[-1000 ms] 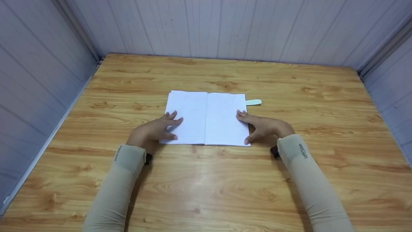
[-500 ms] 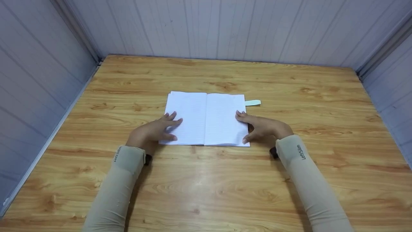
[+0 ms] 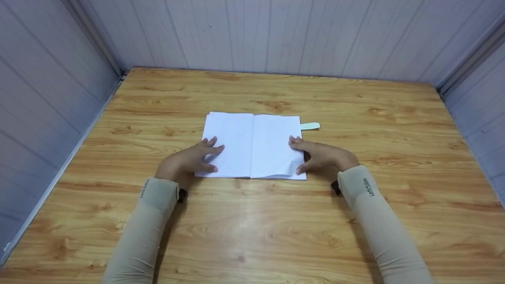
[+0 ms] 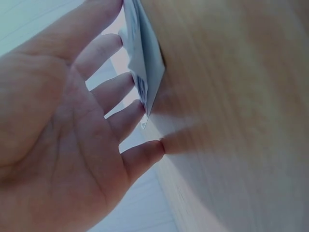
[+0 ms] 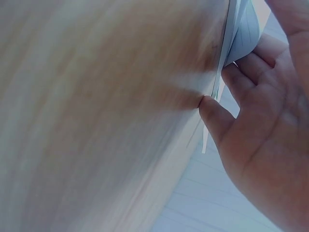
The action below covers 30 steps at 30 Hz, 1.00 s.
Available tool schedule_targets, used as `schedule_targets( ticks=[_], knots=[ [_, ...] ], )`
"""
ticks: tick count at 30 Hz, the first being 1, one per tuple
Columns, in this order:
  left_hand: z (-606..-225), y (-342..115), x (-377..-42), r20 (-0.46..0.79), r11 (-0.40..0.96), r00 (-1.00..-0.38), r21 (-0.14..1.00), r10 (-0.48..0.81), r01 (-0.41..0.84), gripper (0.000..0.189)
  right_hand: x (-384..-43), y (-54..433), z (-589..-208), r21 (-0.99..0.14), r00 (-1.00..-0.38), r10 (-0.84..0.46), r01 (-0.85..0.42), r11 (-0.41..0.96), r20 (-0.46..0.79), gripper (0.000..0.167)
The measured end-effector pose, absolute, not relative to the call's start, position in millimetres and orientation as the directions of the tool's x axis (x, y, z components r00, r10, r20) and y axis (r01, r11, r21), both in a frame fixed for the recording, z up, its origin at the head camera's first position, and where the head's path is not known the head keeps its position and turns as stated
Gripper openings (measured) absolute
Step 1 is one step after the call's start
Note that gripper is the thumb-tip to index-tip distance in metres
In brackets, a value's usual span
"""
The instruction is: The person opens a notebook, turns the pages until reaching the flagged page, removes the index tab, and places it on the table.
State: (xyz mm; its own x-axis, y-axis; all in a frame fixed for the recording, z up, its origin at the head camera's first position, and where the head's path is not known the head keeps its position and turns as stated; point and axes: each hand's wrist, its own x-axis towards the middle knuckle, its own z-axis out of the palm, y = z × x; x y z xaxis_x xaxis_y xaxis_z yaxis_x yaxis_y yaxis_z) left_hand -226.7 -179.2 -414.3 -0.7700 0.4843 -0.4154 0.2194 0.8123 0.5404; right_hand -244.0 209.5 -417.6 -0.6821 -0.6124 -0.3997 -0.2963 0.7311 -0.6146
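Observation:
A notebook (image 3: pixel 232 128) with ruled white pages lies spread open on the wooden table in the head view. My left hand (image 3: pixel 181 159) rests on the left page near its outer edge, fingers spread. In the left wrist view the notebook's edge (image 4: pixel 149 58) runs past the fingertips, and the little finger touches the table. On the right page my right hand (image 3: pixel 327 154) sits with the thumb at the lower outer corner and fingertips higher along the edge. That corner's page bends up beside the thumb, and the right wrist view shows the curled page (image 5: pixel 246 36).
A pale green strip (image 3: pixel 310 126) sticks out from the notebook's right side, near the top. The wooden table (image 3: pixel 244 228) extends all round. Panelled walls (image 3: pixel 252 35) stand behind the table and at both sides.
The lower corner of the right page has lifted and curled inward, and the right thumb has shifted slightly left. My left hand stays in the same place.

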Motion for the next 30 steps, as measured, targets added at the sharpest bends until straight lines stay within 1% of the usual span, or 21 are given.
schedule_targets(
  ticks=[5, 12, 16, 23, 28, 30],
  knots=[
    [-412, -177, -227, -0.406, 0.814, -0.768, 0.527, 0.494, 0.244, 0.071, -243, 210, -418, -0.622, -0.684, -0.609, -0.284, 0.73, -0.402, 0.097],
    [-408, -174, -225, -0.404, 0.82, -0.78, 0.524, 0.478, 0.23, 0.071, -244, 209, -420, -0.622, -0.677, -0.618, -0.294, 0.725, -0.4, 0.098],
    [-403, -169, -225, -0.37, 0.818, -0.795, 0.516, 0.48, 0.254, 0.072, -243, 209, -421, -0.624, -0.68, -0.614, -0.289, 0.726, -0.4, 0.098],
    [-403, -156, -227, -0.233, 0.769, -0.826, 0.552, 0.513, 0.323, 0.064, -243, 210, -419, -0.619, -0.688, -0.603, -0.279, 0.734, -0.404, 0.098],
    [-405, -139, -227, -0.08, 0.687, -0.807, 0.578, 0.585, 0.441, 0.054, -243, 210, -419, -0.619, -0.682, -0.609, -0.285, 0.732, -0.406, 0.099],
    [-405, -131, -226, -0.038, 0.656, -0.796, 0.591, 0.605, 0.47, 0.052, -244, 210, -419, -0.618, -0.678, -0.615, -0.294, 0.729, -0.402, 0.1]
  ],
)
